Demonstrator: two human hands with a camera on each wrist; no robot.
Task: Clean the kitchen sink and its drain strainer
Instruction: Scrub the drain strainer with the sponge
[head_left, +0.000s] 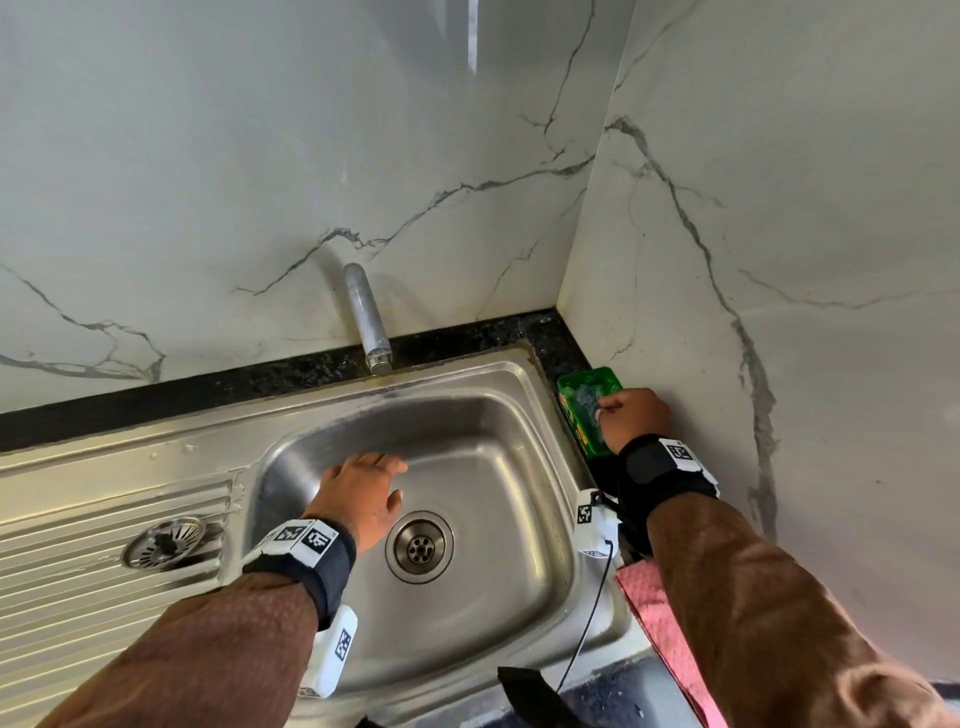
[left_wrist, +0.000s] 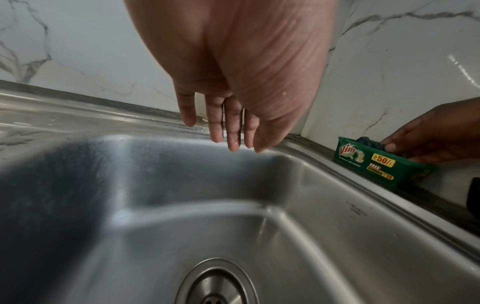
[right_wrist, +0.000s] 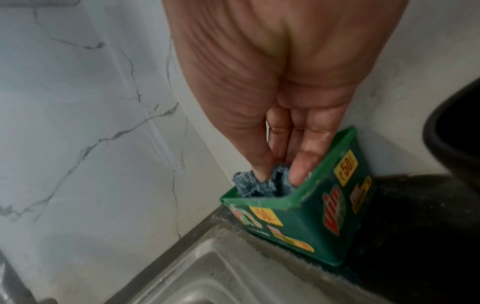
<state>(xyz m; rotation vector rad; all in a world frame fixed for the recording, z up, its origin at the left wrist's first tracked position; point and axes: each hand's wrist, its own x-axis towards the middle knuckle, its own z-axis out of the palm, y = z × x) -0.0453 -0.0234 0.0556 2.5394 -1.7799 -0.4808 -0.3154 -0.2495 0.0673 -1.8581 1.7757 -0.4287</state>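
The steel sink (head_left: 498, 467) has its drain (head_left: 418, 545) uncovered; the drain strainer (head_left: 163, 543) lies on the ribbed drainboard to the left. My left hand (head_left: 363, 488) hovers over the basin with straight fingers (left_wrist: 232, 131), holding nothing. My right hand (head_left: 631, 415) reaches into a green Vim tub (head_left: 582, 415) on the counter at the sink's right rim. In the right wrist view its thumb and fingers (right_wrist: 298, 172) pinch a blue-grey scrubber (right_wrist: 246, 185) inside the tub (right_wrist: 311, 216). The left wrist view shows the tub (left_wrist: 374, 164) and right hand (left_wrist: 436, 135) too.
A steel tap (head_left: 366, 317) stands at the back rim. Marble walls meet in the corner right behind the tub. A pink cloth (head_left: 660, 618) lies on the dark counter by my right forearm. A dark rounded object (right_wrist: 454, 144) sits just right of the tub.
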